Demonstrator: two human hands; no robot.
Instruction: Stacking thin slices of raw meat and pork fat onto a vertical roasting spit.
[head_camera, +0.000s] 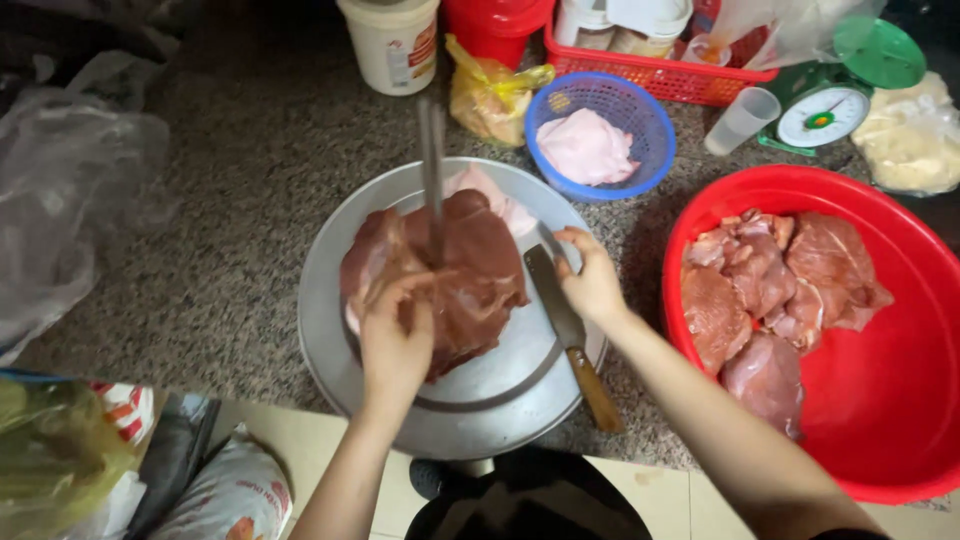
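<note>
A: Where is the big piece of raw meat at this moment?

B: It lies on the round metal tray, a little toward the far left part of it. The tray stands on the speckled stone counter, and its near edge reaches the counter's edge.

A: How does the meat lie? Which way is its long side?

B: The long axis goes roughly from left to right across the tray. The right end is turned toward the knife, and a pale, fatty part shows at the far side.

A: And the knife?

B: It rests on the tray, to the right of the meat. Its long axis is diagonal: the blade points away from the person and slightly left, and the wooden handle points to the near right, over the rim of the tray.

A: What do the hands do?

B: The left hand lies on the near part of the meat, fingers curled down and pressing or gripping it. The right hand is at the spine of the blade, fingers bent; if it really grips the blade or only touches it, I cannot tell.

A: What is the thin blurred vertical thing above the meat?

B: It looks like metal, but it is too blurred to say more.

A: What else is near?

B: On the right, a red basin with more cut meat. Behind the tray, a blue basket holding a pale pink piece, and farther right a green kitchen scale.
</note>
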